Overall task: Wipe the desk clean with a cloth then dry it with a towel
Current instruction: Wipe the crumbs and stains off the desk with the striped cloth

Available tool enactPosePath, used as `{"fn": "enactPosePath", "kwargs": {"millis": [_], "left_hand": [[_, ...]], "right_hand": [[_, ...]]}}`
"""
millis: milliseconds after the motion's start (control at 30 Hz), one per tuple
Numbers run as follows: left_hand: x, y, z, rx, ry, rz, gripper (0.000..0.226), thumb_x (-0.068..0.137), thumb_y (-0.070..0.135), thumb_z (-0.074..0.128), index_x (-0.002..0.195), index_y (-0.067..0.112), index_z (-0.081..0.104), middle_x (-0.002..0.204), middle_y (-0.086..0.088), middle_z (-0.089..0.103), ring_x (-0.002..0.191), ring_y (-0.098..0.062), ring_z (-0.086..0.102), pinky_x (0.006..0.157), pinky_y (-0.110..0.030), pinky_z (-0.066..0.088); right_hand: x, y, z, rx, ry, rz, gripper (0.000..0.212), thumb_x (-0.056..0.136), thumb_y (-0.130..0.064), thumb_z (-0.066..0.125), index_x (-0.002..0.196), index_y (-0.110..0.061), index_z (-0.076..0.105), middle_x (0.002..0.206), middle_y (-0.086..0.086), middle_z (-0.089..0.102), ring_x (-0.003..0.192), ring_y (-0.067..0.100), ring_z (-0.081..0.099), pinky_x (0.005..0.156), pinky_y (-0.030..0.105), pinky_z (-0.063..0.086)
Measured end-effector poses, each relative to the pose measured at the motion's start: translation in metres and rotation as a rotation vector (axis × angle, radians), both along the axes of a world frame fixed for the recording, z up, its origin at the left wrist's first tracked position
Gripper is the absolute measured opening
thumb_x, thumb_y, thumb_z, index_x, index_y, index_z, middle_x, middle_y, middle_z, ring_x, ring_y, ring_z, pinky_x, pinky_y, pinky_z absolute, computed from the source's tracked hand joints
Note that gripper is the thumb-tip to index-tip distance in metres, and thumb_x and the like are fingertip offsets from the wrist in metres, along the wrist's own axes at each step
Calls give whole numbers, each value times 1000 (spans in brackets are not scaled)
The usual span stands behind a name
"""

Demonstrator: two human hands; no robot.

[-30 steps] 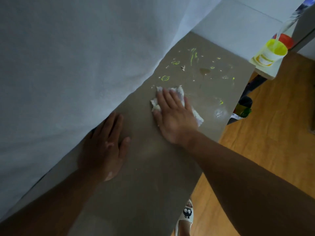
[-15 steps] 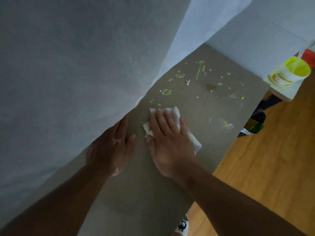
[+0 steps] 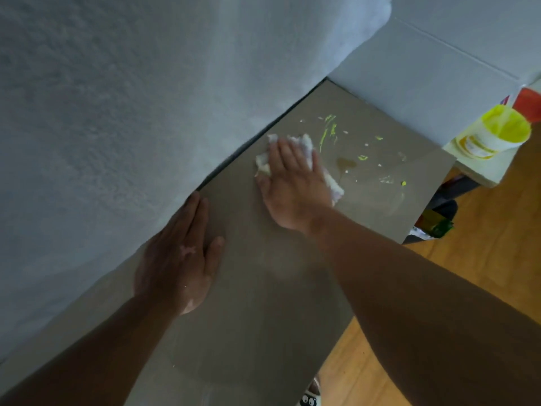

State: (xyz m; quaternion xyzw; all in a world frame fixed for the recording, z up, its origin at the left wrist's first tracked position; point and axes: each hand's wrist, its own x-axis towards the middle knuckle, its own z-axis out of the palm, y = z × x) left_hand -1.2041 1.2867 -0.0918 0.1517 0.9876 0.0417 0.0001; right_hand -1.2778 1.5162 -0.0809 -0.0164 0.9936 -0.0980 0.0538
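Observation:
A grey-brown desk (image 3: pixel 263 303) runs along a pale wall. My right hand (image 3: pixel 292 186) lies flat with straight fingers on a crumpled white cloth (image 3: pixel 304 145), pressing it onto the desk close to the wall. Just beyond the cloth are yellow-green streaks (image 3: pixel 329 128), a brownish spill (image 3: pixel 345 163) and small specks. My left hand (image 3: pixel 178 256) rests flat on the desk nearer to me, its fingers along the wall's edge, holding nothing.
The wall (image 3: pixel 117 127) rises at the desk's left. A white tub with a yellow rim (image 3: pixel 494 133) and something red (image 3: pixel 530 104) stand on a white ledge to the right. A wooden floor (image 3: pixel 483 259) lies below, with dark clutter (image 3: pixel 439 218) under the desk's far end.
My right hand has pushed the cloth away from me toward the yellow-green marks, over a mark near the wall. My left hand has stayed flat on the desk.

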Motion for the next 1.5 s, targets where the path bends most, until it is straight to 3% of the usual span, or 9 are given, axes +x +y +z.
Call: {"fn": "enactPosePath", "kwargs": {"millis": [167, 300, 533, 633, 733, 933, 1167, 1367, 1500], "left_hand": [[-1, 0, 2, -23, -67, 24, 79, 103, 58, 11, 160, 6, 28, 168, -11, 26, 150, -31, 35, 119, -47, 35], [-3, 0, -1, -37, -74, 15, 83, 101, 63, 2, 163, 10, 21, 170, -11, 21, 155, -32, 25, 123, -50, 28], [-4, 0, 0, -25, -62, 7, 78, 103, 57, 9, 161, 7, 25, 168, -14, 26, 153, -34, 29, 123, -50, 28], [-3, 1, 2, -11, -55, 1, 75, 104, 53, 17, 159, 4, 30, 166, -16, 30, 150, -36, 34, 120, -51, 31], [-1, 3, 4, -5, -37, -5, 71, 105, 49, 23, 157, 3, 34, 164, -16, 33, 144, -35, 43, 115, -48, 37], [-4, 11, 11, 21, 55, -83, 65, 103, 40, 36, 150, -4, 44, 158, -23, 42, 146, -38, 41, 125, -25, 1], [-20, 43, 9, -56, 37, -75, 78, 100, 54, 32, 155, -1, 38, 161, -23, 37, 150, -38, 34, 126, -38, 7], [-38, 58, 8, -101, 0, -109, 85, 100, 63, 22, 155, 0, 37, 161, -21, 37, 149, -36, 34, 121, -45, 22], [-44, 58, 9, -128, -9, -134, 86, 100, 65, 22, 157, 1, 33, 162, -20, 35, 150, -35, 33, 123, -41, 15]], "right_hand": [[-10, 41, 0, 13, -28, -183, 69, 108, -50, 12, 165, -14, -2, 174, 3, 2, 160, 20, -5, 128, 53, -3], [-3, 22, 2, 12, -30, -243, 68, 108, -47, 14, 166, -13, 0, 174, 4, 3, 160, 21, -4, 127, 54, -2], [77, -27, 0, -14, 81, 305, 67, 108, -49, 24, 165, -15, 17, 172, 4, 21, 160, 24, 9, 127, 54, 8], [74, -26, -3, 2, 79, 398, 67, 106, -49, 27, 165, -16, 21, 171, 2, 23, 160, 21, 12, 127, 52, 9], [38, -16, 3, 14, 38, 315, 70, 105, -50, 18, 166, -17, 10, 173, 1, 15, 160, 19, 4, 128, 50, 6], [-38, 26, 1, 23, 4, 40, 69, 108, -50, 18, 166, -17, 1, 174, -1, 5, 160, 16, -4, 128, 49, -4], [-68, 47, 0, 13, -43, -145, 71, 107, -49, 16, 165, -13, -2, 174, 0, -1, 160, 17, -8, 127, 54, -6], [-16, 23, 6, 31, 16, 138, 70, 107, -52, 14, 166, -16, 0, 174, 1, 1, 160, 18, -7, 128, 52, -4], [-28, 33, 0, 33, 20, 200, 69, 107, -53, 17, 166, -18, 6, 174, -1, 7, 160, 16, -3, 128, 51, -4]]}}
